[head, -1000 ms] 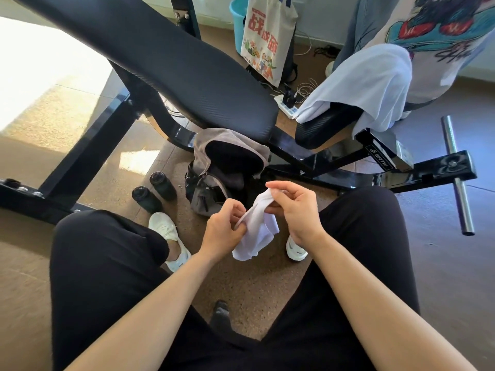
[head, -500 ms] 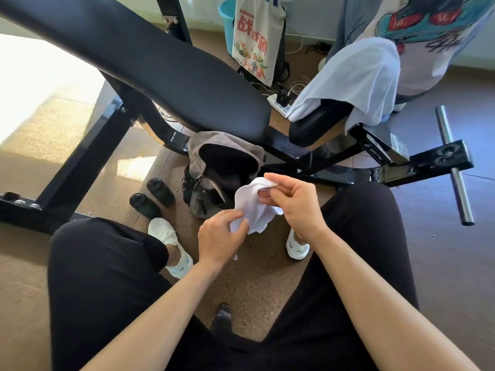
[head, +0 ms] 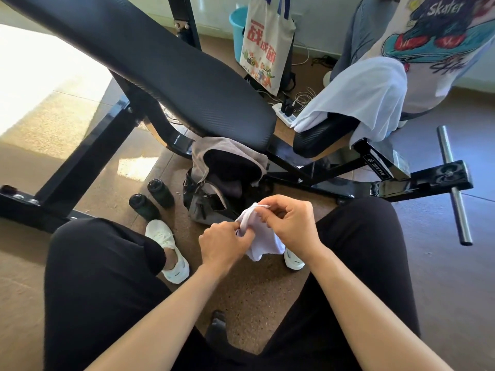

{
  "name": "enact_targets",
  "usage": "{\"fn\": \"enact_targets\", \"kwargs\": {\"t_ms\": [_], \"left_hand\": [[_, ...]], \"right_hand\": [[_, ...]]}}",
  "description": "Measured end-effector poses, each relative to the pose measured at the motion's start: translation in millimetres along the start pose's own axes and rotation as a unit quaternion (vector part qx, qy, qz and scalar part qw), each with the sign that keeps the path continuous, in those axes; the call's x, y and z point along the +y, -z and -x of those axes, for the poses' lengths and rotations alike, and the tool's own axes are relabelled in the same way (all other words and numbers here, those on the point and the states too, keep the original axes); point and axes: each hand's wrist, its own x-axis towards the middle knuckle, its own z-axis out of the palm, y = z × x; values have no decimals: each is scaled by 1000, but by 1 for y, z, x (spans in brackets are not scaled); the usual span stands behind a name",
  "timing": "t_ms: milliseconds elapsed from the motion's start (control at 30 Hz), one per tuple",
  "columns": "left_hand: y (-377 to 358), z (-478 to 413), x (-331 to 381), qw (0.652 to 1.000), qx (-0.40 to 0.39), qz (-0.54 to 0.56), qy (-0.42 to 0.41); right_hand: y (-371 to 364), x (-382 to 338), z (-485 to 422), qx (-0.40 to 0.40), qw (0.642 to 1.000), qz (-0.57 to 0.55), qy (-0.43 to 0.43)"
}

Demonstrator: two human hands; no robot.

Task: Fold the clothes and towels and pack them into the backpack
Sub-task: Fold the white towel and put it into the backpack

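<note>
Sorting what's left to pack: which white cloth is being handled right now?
The small white cloth pinched between both hands over the floor; the bigger white towel hangs untouched on the bench.

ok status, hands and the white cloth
Left hand and right hand both pinching the small white cloth, mid-fold above the floor. Backpack open just ahead. Nothing between cloth and backpack.

This looks like a home workout corner, judging by the black padded weight bench point(head: 171, 73) on a cork-like floor point(head: 249, 298), with a power strip point(head: 285, 115), blue bucket point(head: 238, 30) and tote bag point(head: 263, 46) against the wall.
</note>
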Motion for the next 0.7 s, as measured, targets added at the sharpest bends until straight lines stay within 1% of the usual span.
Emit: {"fn": "enact_targets", "kwargs": {"t_ms": [100,200,300,400,467,533,600,700], "left_hand": [[-1,-6,-6,1000,-16,27,3],[-6,-13,-17,997,-59,45,-3],[-12,-19,-31,993,-111,16,-47],[-12,-25,-42,983,-162,-6,-82],[-9,-28,-48,978,-179,-38,-102],[1,-32,-53,976,-177,-52,-118],[16,-35,-59,978,-164,-33,-127],[38,-42,-71,978,-129,3,-163]], "right_hand": [[1,0,0,18,1000,-12,-6],[7,3,-6,76,996,-37,-20],[16,8,-16,126,990,-49,-29],[24,16,-23,151,987,-32,-44],[28,23,-28,161,985,-14,-55],[31,31,-33,164,984,3,-69],[34,38,-37,162,983,27,-84],[38,46,-39,159,981,46,-107]]}}
